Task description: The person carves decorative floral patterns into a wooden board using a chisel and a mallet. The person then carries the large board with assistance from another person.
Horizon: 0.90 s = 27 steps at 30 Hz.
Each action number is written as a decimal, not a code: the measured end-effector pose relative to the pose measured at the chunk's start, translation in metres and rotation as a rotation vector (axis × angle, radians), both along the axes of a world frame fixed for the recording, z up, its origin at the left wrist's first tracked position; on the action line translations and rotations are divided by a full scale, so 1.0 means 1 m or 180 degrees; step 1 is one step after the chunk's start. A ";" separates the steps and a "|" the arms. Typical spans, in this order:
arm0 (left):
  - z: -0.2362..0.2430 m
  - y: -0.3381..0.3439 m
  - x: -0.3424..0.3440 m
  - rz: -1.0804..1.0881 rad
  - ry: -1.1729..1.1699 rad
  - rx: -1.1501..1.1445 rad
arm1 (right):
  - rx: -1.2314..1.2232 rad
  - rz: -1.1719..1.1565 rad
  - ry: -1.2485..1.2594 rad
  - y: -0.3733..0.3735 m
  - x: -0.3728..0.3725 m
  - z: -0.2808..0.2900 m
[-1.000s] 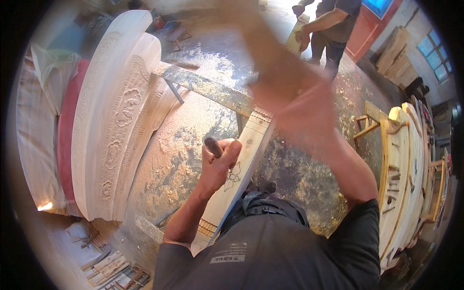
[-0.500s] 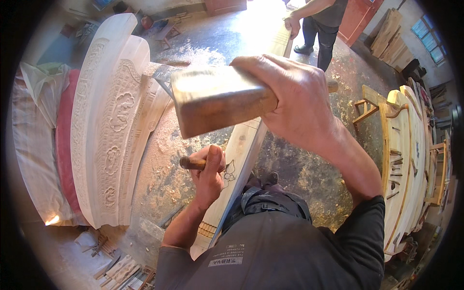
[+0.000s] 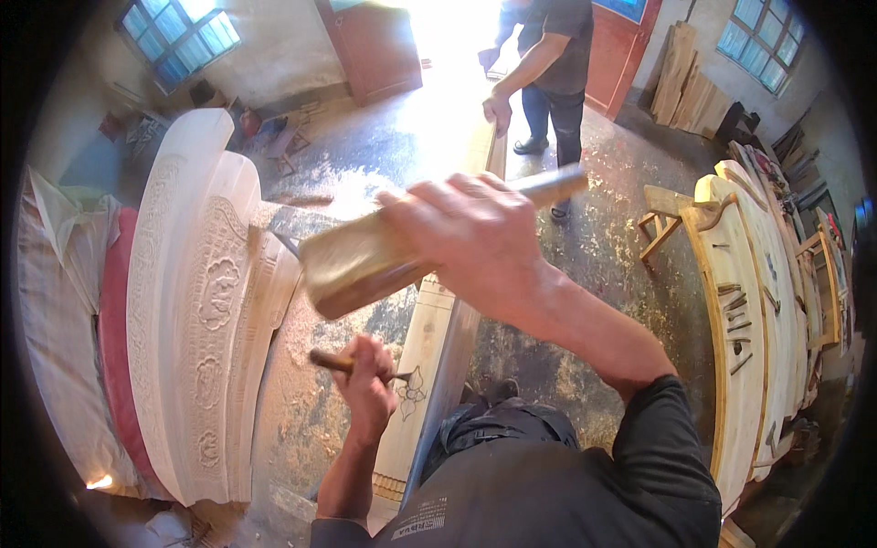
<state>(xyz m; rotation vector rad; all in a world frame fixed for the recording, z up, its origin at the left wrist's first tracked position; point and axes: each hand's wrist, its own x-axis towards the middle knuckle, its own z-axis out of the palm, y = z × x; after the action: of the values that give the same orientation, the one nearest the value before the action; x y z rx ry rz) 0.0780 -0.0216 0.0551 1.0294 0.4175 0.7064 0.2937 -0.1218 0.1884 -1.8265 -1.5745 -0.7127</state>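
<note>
My right hand (image 3: 489, 239), blurred by motion, grips a wooden mallet (image 3: 352, 265) with a thick block-shaped head. The mallet is in the air above and slightly beyond my left hand (image 3: 367, 391). In that closed left hand is a chisel (image 3: 331, 360), its wooden handle sticking out to the left. The chisel's thin dark blade points right, at a flower-like outline (image 3: 415, 387) drawn on a long pale wooden beam (image 3: 427, 331). Whether the blade tip touches the wood, I cannot tell. Small grooves cross the beam's near end.
Large carved wooden panels (image 3: 192, 301) stand at the left beside a red cloth (image 3: 117, 338). Another person (image 3: 553, 78) stands at the beam's far end, one hand on it. A wooden bench (image 3: 740, 301) at the right bears several tools. Shavings litter the floor (image 3: 585, 338).
The view has tilted up, showing more of the windows and doorway. My right hand and the mallet appear further left and tilted more steeply. The chisel blade now shows beyond my left hand.
</note>
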 end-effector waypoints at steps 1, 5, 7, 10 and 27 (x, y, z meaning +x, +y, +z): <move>0.006 0.001 -0.010 -0.0004 -0.0342 0.0271 | 0.0101 -0.0134 0.0398 -0.012 0.000 -0.009; 0.054 0.010 -0.042 0.0151 -0.0445 0.1237 | -0.0411 0.0176 0.3107 -0.059 0.012 -0.090; 0.062 0.009 -0.057 -0.0127 -0.0109 0.0504 | -0.0458 0.0249 0.4082 -0.087 0.003 -0.162; 0.056 0.006 -0.069 -0.0214 0.1227 0.0746 | -0.0994 -0.0826 0.4599 -0.172 -0.015 -0.305; 0.201 -0.080 0.022 -0.3011 -0.2127 0.1473 | -0.1808 -0.2903 0.6450 -0.368 -0.089 -0.481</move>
<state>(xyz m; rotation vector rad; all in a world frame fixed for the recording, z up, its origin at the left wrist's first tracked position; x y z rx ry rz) 0.1002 -0.1012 0.2565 1.1888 -0.8168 0.2360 0.2052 -0.4903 -0.2929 -2.0354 0.4989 1.2110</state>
